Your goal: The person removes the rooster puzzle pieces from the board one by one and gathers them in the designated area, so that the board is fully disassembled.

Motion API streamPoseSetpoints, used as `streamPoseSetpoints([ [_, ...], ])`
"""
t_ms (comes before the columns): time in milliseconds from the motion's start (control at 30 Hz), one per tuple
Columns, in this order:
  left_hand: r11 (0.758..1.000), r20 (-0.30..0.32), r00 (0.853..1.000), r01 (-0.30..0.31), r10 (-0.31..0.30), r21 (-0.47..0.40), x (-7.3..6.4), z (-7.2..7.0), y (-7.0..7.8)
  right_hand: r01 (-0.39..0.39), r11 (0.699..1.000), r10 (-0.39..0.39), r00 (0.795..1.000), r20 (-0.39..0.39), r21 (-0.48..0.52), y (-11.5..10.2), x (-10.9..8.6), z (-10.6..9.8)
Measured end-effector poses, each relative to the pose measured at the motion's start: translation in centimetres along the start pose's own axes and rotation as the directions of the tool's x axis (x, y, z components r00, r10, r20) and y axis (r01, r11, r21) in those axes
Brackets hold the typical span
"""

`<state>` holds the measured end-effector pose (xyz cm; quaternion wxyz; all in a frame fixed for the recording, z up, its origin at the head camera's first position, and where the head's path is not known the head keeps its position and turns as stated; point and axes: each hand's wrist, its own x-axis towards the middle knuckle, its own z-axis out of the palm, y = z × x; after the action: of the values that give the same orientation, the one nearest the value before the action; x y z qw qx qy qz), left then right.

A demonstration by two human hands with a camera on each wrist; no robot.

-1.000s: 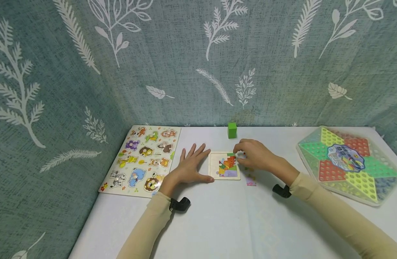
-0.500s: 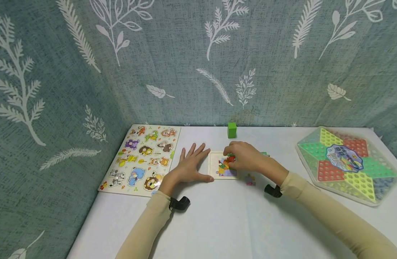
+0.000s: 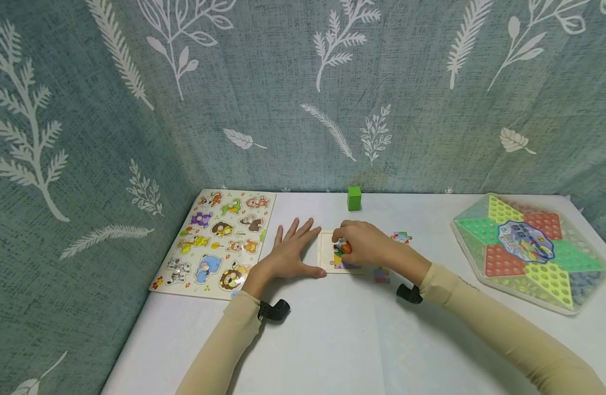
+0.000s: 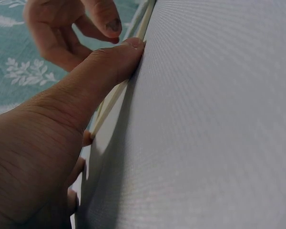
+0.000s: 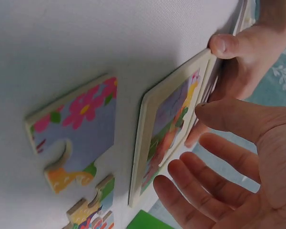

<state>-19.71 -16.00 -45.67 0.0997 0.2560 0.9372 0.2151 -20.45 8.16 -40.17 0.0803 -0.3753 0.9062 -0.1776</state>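
A small wooden jigsaw tray, partly filled with a colourful picture, lies mid-table. My left hand is spread flat at its left side, with the thumb on the tray's near corner and the fingers around the far left corner. Over the tray is my right hand, bent at the fingers and covering part of the picture. In the right wrist view its thumb stands apart from the loosely curved fingers, and no piece shows between them. A loose flower jigsaw piece lies beside the tray.
More jigsaw pieces lie right of the tray, behind the right wrist. A green block stands at the back. An animal peg puzzle board lies left, and a hexagonal Chinese checkers box right. Patterned curtain hangs behind.
My right hand has moved left from the tray's right edge to over its picture, uncovering loose pieces on the right. The left hand has stayed in place.
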Motion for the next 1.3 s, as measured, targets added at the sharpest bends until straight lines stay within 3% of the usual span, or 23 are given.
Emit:
streamPoseSetpoints([
  [933,1.0,0.003,1.0,0.005,-0.005,0.003,0.06,0.01,-0.03,-0.054,0.994,0.058,0.997,0.047,-0.091,-0.88,0.96,0.69],
  [1300,1.0,-0.001,1.0,0.004,-0.004,-0.002,-0.07,-0.12,0.11,-0.064,0.992,0.066,0.998,0.009,-0.11,-0.99,0.9,0.85],
])
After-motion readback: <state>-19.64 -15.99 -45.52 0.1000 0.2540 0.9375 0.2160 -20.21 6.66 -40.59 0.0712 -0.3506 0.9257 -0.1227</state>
